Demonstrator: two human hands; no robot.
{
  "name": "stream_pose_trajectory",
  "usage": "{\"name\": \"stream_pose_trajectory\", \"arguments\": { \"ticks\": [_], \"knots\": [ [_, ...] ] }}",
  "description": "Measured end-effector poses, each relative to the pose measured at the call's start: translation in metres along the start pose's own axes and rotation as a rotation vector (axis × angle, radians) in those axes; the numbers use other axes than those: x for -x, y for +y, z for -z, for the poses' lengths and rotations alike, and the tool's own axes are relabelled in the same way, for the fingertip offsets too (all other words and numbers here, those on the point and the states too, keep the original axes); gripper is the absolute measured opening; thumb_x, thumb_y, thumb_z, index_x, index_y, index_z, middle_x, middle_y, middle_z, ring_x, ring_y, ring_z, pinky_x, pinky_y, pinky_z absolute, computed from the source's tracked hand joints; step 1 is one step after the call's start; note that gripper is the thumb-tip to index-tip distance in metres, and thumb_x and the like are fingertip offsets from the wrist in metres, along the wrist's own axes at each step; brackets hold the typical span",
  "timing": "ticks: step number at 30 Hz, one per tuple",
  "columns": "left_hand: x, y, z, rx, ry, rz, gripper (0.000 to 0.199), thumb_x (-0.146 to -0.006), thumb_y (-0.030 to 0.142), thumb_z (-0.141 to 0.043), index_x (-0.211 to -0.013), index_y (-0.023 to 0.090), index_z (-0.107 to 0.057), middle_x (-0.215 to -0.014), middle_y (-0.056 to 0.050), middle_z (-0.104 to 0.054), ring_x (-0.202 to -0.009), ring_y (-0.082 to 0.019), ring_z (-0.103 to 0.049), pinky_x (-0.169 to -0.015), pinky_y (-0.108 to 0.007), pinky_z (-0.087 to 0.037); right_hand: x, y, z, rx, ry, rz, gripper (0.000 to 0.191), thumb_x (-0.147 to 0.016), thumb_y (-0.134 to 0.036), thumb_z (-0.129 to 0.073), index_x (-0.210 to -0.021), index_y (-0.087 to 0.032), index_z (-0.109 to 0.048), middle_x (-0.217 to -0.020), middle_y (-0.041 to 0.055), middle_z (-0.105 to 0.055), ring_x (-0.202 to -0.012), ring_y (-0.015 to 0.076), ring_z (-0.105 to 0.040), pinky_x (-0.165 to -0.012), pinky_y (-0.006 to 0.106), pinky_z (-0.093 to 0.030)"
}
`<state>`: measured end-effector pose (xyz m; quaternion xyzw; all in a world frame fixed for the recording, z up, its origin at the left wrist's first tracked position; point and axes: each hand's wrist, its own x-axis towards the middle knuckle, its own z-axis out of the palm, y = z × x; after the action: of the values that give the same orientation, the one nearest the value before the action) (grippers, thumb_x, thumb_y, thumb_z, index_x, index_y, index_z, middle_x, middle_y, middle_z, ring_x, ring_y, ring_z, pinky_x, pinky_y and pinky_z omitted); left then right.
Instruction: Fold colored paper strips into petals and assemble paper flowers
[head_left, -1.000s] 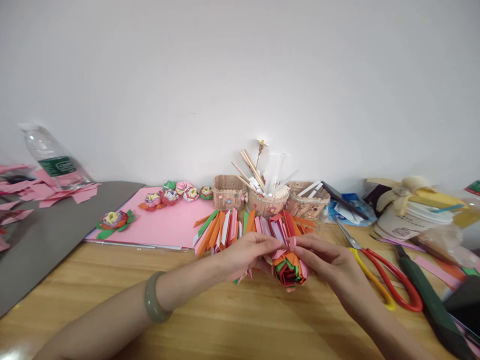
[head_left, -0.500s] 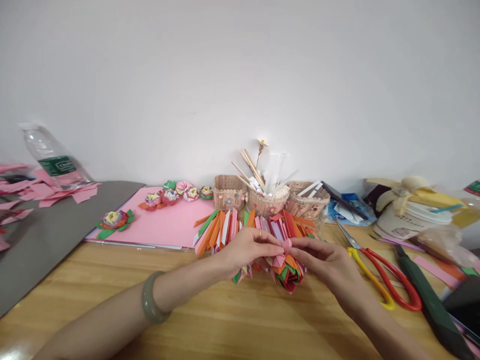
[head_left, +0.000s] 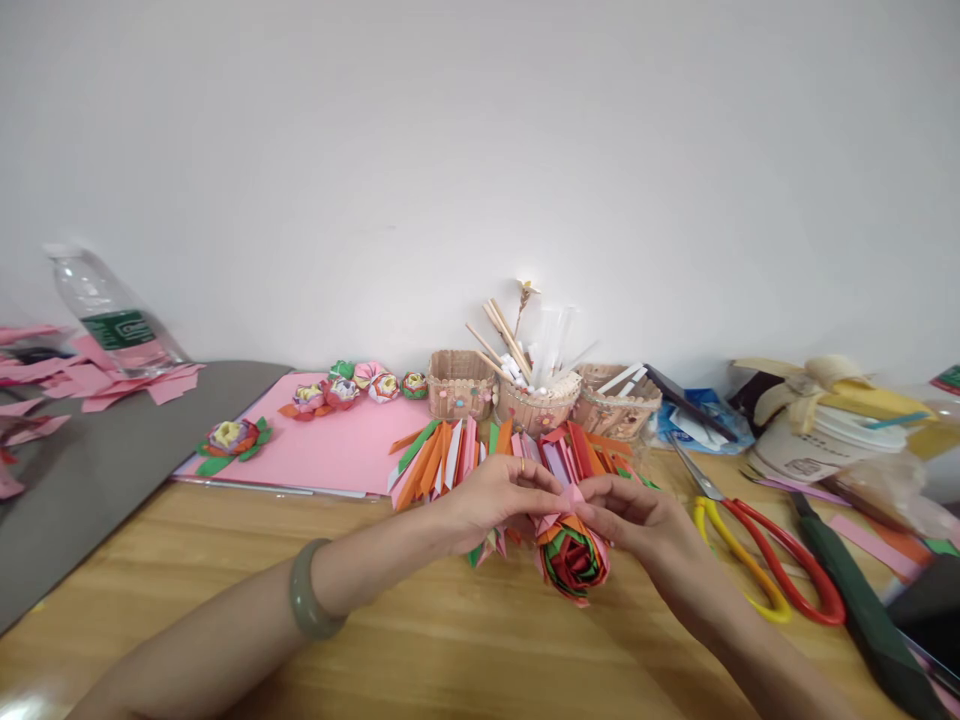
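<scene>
Between both hands hangs a folded paper flower (head_left: 574, 562) with a dark red centre and green, orange and pink outer petals. My left hand (head_left: 499, 505), closed, pinches a pink petal at its top edge with thumb and index finger. From the other side my right hand (head_left: 637, 515) grips the same upper edge, fingertips close to the left ones. Just behind the hands lie folded paper strips (head_left: 431, 465) in orange, green, white, pink and red. Part of another paper piece (head_left: 489, 546) shows below my left hand.
Three woven baskets (head_left: 459, 388) line the wall; the middle one holds sticks. Finished paper flowers (head_left: 232, 440) rest on pink sheets (head_left: 337, 455) at left. A bottle (head_left: 112, 320) leans behind pink scraps. Scissors (head_left: 750, 540), a green-handled tool (head_left: 855, 590) and a lidded tub (head_left: 817, 440) are at right.
The paper flower has tilted so that its red and green centre now faces me more fully. Both hands keep their pinch at the top, nearly in place.
</scene>
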<state>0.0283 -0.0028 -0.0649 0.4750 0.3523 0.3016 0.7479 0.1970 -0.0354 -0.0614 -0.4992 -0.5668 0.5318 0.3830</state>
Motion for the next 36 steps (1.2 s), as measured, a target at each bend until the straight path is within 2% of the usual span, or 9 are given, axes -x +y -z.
{"name": "stream_pose_trajectory", "arguments": {
  "ticks": [7, 14, 20, 28, 33, 36],
  "knots": [
    [-0.002, -0.001, 0.002, -0.110, 0.001, -0.041, 0.027, -0.057, 0.033, -0.074, -0.063, 0.012, -0.057, -0.044, 0.006, -0.051, -0.037, -0.003, -0.043, -0.037, -0.016, -0.032, 0.000, 0.006, 0.001, 0.076, -0.056, 0.066, 0.025, -0.069, -0.041, -0.067, -0.074, -0.017, -0.062, -0.060, -0.0015, -0.058, -0.056, 0.0113, -0.051, -0.050, 0.022, -0.036],
    [0.000, 0.001, 0.001, -0.133, 0.029, -0.017, 0.019, -0.057, 0.024, -0.072, -0.061, 0.012, -0.057, -0.044, 0.006, -0.052, -0.037, -0.003, -0.043, -0.037, -0.016, -0.032, 0.001, 0.007, 0.001, 0.125, -0.068, 0.080, 0.023, -0.073, -0.039, -0.064, -0.071, -0.016, -0.059, -0.058, -0.0022, -0.057, -0.053, 0.0093, -0.049, -0.049, 0.020, -0.035],
    [-0.002, -0.004, 0.003, -0.195, 0.032, -0.078, 0.019, -0.057, 0.022, -0.071, -0.059, 0.012, -0.055, -0.047, 0.005, -0.053, -0.040, -0.003, -0.044, -0.039, -0.015, -0.033, 0.002, 0.005, -0.001, 0.214, -0.062, 0.081, 0.030, -0.076, -0.045, -0.058, -0.066, -0.016, -0.056, -0.056, -0.0016, -0.056, -0.051, 0.0108, -0.049, -0.048, 0.021, -0.036],
    [-0.005, -0.008, 0.004, -0.266, 0.040, -0.172, 0.010, -0.060, 0.011, -0.058, -0.061, 0.015, -0.049, -0.044, 0.005, -0.054, -0.038, -0.007, -0.050, -0.037, -0.016, -0.035, 0.008, 0.007, -0.008, 0.670, 0.070, 0.383, 0.018, -0.085, -0.031, -0.047, -0.083, -0.019, -0.060, -0.070, 0.0024, -0.065, -0.059, 0.0141, -0.056, -0.056, 0.024, -0.041],
    [0.000, -0.004, 0.002, -0.312, 0.051, -0.191, 0.010, -0.062, 0.011, -0.057, -0.060, 0.015, -0.049, -0.046, 0.005, -0.053, -0.040, -0.007, -0.050, -0.040, -0.017, -0.037, 0.003, 0.008, -0.003, 0.579, -0.016, 0.268, 0.018, -0.084, -0.030, -0.047, -0.077, -0.019, -0.060, -0.065, 0.0007, -0.065, -0.056, 0.0128, -0.057, -0.051, 0.021, -0.042],
    [0.001, -0.002, 0.002, -0.343, 0.043, -0.226, 0.008, -0.065, 0.013, -0.058, -0.064, 0.015, -0.050, -0.052, 0.004, -0.053, -0.046, -0.007, -0.050, -0.046, -0.019, -0.040, 0.004, 0.010, -0.001, 0.594, 0.038, 0.289, 0.017, -0.083, -0.030, -0.049, -0.074, -0.019, -0.059, -0.064, 0.0007, -0.065, -0.056, 0.0128, -0.057, -0.051, 0.022, -0.042]
  ]
}}
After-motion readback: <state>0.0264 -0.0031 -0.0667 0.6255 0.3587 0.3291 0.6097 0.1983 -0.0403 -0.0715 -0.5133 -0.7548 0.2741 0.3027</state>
